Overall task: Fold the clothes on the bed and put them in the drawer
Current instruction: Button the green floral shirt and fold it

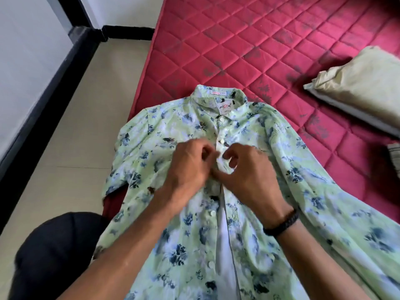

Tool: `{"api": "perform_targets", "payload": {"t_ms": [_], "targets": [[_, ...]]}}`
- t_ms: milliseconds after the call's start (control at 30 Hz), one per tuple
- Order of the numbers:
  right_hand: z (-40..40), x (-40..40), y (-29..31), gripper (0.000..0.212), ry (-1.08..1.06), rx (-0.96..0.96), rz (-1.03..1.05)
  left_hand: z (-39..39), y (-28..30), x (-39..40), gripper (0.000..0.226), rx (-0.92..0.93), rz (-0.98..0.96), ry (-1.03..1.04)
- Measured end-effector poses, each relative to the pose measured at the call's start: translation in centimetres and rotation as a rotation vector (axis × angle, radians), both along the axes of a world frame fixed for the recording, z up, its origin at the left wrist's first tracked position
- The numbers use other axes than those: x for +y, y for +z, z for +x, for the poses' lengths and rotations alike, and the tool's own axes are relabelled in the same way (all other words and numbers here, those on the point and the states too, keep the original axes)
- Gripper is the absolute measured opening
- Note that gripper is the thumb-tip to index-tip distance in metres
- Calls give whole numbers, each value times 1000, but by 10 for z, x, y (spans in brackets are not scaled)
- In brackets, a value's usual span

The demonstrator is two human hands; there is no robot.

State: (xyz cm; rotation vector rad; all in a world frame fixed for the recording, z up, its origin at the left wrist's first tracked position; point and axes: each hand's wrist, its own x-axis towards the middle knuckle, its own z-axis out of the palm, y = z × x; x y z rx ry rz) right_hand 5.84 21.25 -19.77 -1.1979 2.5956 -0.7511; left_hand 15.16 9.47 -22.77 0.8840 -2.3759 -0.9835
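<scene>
A pale green shirt [216, 191] with a blue floral print lies face up on the red quilted mattress [249, 40], spread along the mattress's left edge, its collar pointing toward the far end and its lower part running off the near edge of the view. One short sleeve overhangs the left edge above the beige tiled floor [71, 137]. The two upper buttons below the collar are fastened; lower down the placket lies parted, showing the white inner side of the fabric. Both hands meet at the placket at mid-chest. The left hand [188, 167] has its fingers curled, pinching the left front edge of the shirt. The right hand [249, 176], wearing a black braided wristband [283, 221], has thumb and fingers curled around the right front edge at the same spot. A cream pillow [363, 87] lies at the mattress's right edge, well apart from the shirt. A black-clad knee [54, 252] shows at the near left corner, beside the mattress. No container is in view.
</scene>
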Motion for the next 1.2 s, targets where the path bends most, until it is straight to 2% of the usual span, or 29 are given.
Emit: {"api": "perform_targets", "payload": {"t_ms": [100,200,300,500,633,733,833,1000,1100,1200], "targets": [[23,24,-11,26,4,116,153,23,-10,37,13,-103,-9,-61],[18,43,-32,17,-4,63,20,28,-21,50,18,-63,-28,-21],[9,44,-38,18,-114,-200,-152,25,-17,42,6,-53,7,-9],[-2,41,-31,27,-194,-753,-281,27,-8,40,7,-42,-60,21],[-11,42,-31,27,-159,-948,-319,24,-6,40,9,-49,63,24],[-12,41,-31,28,-150,-1036,-383,23,-5,43,12,-83,82,20],[-10,42,-30,19,-124,-939,-368,22,-5,45,9,-39,129,78],[2,36,-31,12,-77,-330,-291,19,-11,45,9,23,340,136],[9,33,-34,14,-84,-288,-314,20,-13,46,10,50,457,163],[4,35,-40,12,-66,-384,-327,22,-15,43,9,87,591,213]]}}
